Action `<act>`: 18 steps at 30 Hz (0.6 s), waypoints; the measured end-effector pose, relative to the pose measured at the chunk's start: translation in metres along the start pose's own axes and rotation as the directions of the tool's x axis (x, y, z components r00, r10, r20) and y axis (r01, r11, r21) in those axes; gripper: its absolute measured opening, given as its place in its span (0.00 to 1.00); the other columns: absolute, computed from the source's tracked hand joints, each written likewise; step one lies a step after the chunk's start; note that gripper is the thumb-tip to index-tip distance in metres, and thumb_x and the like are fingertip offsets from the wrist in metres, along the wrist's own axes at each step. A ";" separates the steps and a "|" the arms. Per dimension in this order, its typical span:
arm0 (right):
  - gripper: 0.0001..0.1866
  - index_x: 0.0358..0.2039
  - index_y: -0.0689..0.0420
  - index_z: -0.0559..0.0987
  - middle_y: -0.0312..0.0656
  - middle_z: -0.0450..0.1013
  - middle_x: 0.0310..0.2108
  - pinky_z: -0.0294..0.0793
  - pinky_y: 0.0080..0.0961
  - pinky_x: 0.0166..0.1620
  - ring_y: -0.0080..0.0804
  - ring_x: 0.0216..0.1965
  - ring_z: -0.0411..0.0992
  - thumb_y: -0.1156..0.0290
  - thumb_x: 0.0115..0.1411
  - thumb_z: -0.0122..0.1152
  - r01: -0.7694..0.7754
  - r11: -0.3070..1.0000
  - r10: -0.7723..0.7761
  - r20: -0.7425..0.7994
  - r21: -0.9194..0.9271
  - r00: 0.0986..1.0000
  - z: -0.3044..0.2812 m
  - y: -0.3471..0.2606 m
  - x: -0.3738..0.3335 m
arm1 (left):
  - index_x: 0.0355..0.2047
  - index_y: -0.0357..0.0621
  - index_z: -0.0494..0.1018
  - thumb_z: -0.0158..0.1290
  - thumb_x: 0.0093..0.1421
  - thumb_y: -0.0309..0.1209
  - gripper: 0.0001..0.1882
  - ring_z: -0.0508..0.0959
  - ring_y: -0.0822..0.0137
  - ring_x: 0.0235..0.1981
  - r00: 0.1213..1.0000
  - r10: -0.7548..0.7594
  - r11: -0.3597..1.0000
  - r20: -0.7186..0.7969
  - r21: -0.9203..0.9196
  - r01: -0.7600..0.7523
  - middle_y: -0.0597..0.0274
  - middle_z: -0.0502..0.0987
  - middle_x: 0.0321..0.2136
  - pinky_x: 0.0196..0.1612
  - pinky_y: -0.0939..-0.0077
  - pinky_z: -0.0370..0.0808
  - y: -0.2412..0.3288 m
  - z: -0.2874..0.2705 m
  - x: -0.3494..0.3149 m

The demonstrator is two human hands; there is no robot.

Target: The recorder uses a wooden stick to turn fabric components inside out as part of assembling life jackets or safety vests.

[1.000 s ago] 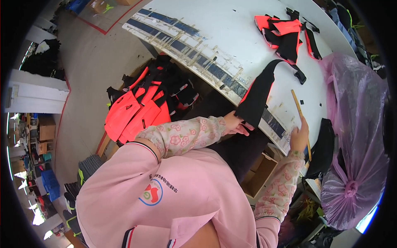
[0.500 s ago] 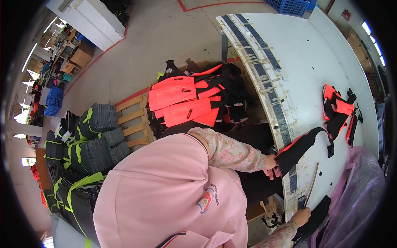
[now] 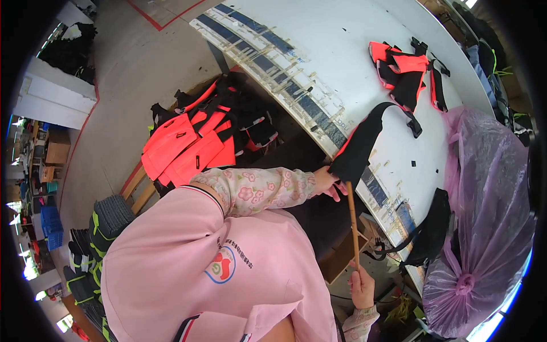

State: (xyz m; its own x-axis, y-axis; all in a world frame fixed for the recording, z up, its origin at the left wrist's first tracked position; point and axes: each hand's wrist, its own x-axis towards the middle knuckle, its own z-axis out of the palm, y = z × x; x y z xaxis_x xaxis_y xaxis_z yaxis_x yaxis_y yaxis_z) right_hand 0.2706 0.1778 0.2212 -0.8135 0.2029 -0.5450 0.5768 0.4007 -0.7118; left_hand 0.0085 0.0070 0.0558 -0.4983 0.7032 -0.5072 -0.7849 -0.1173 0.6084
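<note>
My left hand (image 3: 326,183) is closed on the near end of a black padded fabric strap (image 3: 361,149) with an orange edge. The strap lies over the table's edge. Its other end runs to a thin curved strap with a black buckle (image 3: 416,126). A thin wooden stick (image 3: 354,228) is gripped low down by my right hand (image 3: 362,288). The stick's upper tip meets the end of the padded strap beside my left fingers; whether it goes inside cannot be seen. Farther back on the table lies an orange-and-black strapped piece (image 3: 405,71).
The white table (image 3: 325,51) has a taped, worn edge. A tied purple plastic bag (image 3: 484,228) stands at right, beside a black fabric piece (image 3: 430,231). Orange-and-black pieces (image 3: 191,145) are heaped at left, near dark bundles (image 3: 111,219) with yellow-green ties.
My right hand has lifted the stick off the table and brought its tip to the strap's end. My left hand keeps hold of the strap. The whole view has turned toward the right.
</note>
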 end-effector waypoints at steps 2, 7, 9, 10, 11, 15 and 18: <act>0.12 0.43 0.62 0.74 0.30 0.65 0.17 0.60 0.12 0.19 0.14 0.15 0.59 0.70 0.65 0.45 -0.014 1.000 0.016 0.082 -0.022 0.997 0.008 0.007 -0.006 | 0.38 0.40 0.72 0.44 0.63 0.36 0.12 0.79 0.61 0.28 0.998 0.044 0.999 0.043 0.004 -0.044 0.53 0.78 0.31 0.25 0.73 0.75 0.001 0.004 -0.002; 0.14 0.38 0.60 0.74 0.31 0.65 0.15 0.55 0.12 0.15 0.13 0.12 0.57 0.67 0.67 0.40 -0.251 0.911 0.195 0.193 0.327 0.962 0.029 0.012 0.007 | 0.38 0.39 0.70 0.41 0.64 0.35 0.12 0.79 0.64 0.20 0.996 -0.005 0.996 -0.084 0.086 0.012 0.53 0.78 0.31 0.23 0.78 0.70 0.011 0.014 -0.014; 0.15 0.33 0.60 0.74 0.32 0.66 0.14 0.54 0.13 0.13 0.14 0.09 0.56 0.66 0.67 0.39 -0.285 0.873 0.197 0.247 0.397 0.949 0.038 0.008 0.024 | 0.38 0.40 0.68 0.37 0.65 0.34 0.12 0.78 0.64 0.18 0.982 -0.019 0.985 -0.190 0.164 0.051 0.52 0.78 0.30 0.23 0.77 0.70 0.013 0.015 -0.016; 0.15 0.33 0.60 0.74 0.32 0.66 0.14 0.54 0.13 0.13 0.14 0.09 0.56 0.66 0.67 0.39 -0.300 0.869 0.219 0.238 0.393 0.946 0.043 0.006 0.034 | 0.38 0.40 0.68 0.37 0.65 0.34 0.12 0.78 0.64 0.18 0.986 -0.031 0.986 -0.164 0.157 0.057 0.52 0.78 0.30 0.23 0.77 0.70 0.013 0.015 -0.016; 0.15 0.32 0.60 0.73 0.32 0.65 0.13 0.53 0.13 0.12 0.15 0.09 0.55 0.65 0.67 0.39 -0.312 0.857 0.218 0.259 0.411 0.941 0.047 0.003 0.043 | 0.38 0.40 0.67 0.36 0.65 0.34 0.12 0.77 0.63 0.17 0.988 -0.021 0.980 -0.155 0.190 0.050 0.51 0.78 0.30 0.24 0.76 0.71 0.013 0.014 -0.015; 0.15 0.31 0.60 0.72 0.33 0.64 0.13 0.52 0.13 0.11 0.15 0.08 0.55 0.65 0.67 0.39 -0.322 0.849 0.204 0.303 0.419 0.931 0.048 -0.002 0.056 | 0.38 0.38 0.68 0.34 0.65 0.30 0.13 0.77 0.63 0.18 0.992 -0.052 0.983 -0.111 0.172 0.070 0.49 0.78 0.31 0.28 0.73 0.73 0.011 0.008 -0.010; 0.15 0.31 0.60 0.72 0.33 0.64 0.13 0.51 0.13 0.11 0.15 0.08 0.55 0.65 0.67 0.40 -0.344 0.856 0.222 0.328 0.386 0.918 0.039 0.004 0.041 | 0.39 0.38 0.69 0.35 0.64 0.30 0.13 0.77 0.62 0.20 0.993 -0.075 0.992 -0.089 0.093 0.083 0.48 0.78 0.32 0.30 0.72 0.75 0.014 0.004 -0.010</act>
State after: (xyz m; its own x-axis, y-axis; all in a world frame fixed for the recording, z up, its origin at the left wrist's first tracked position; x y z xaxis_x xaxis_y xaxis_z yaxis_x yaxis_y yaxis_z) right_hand 0.2426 0.1534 0.1787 -0.5949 -0.0176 -0.8036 0.8024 -0.0714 -0.5925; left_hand 0.0042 0.0010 0.0718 -0.4689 0.6449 -0.6035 -0.7860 0.0069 0.6182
